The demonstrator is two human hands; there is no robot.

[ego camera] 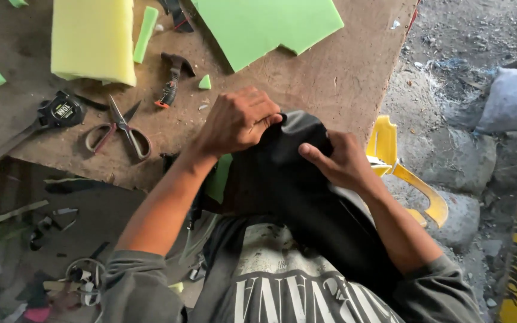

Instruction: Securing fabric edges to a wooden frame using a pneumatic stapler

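A black cover (288, 179), soft and leather-like, lies bunched over something against my lap at the near edge of the brown worktable (306, 84). My left hand (237, 119) is curled into a fist gripping the cover's top edge. My right hand (339, 161) presses on the cover from the right, with its fingers pushing into the fabric. A strip of green foam (219, 176) shows under the cover on its left side.
On the table lie scissors (121, 128), a tape measure (61, 110), a small hammer (172, 78), a yellow foam block (94, 39), a green foam sheet (264, 24) and green scraps. A yellow plastic chair (405, 176) stands right of me. Scraps litter the floor at left.
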